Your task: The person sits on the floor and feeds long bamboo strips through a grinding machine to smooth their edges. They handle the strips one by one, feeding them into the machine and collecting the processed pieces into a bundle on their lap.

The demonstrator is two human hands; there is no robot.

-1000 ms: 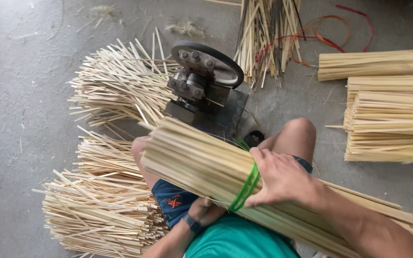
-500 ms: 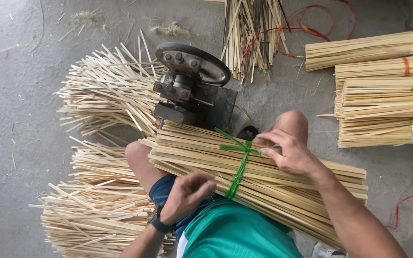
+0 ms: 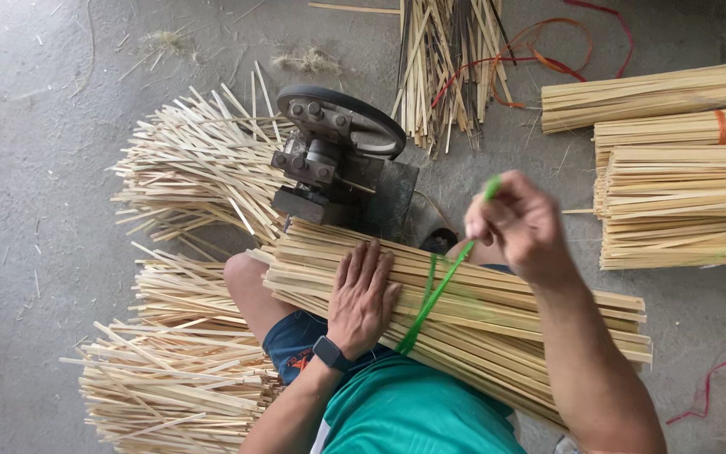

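Up goes my right hand (image 3: 521, 225), fingers pinched on the thin green plastic strap (image 3: 432, 296), now pulled taut; left hand (image 3: 363, 296) presses flat, open-fingered, on the long pale bamboo-stick bundle (image 3: 497, 328) across my lap, near the dark metal machine (image 3: 339, 160).

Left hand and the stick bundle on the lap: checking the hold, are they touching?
Touching. The head view shows the left hand lying flat, palm down, on the stick bundle, fingers spread beside the green strap.
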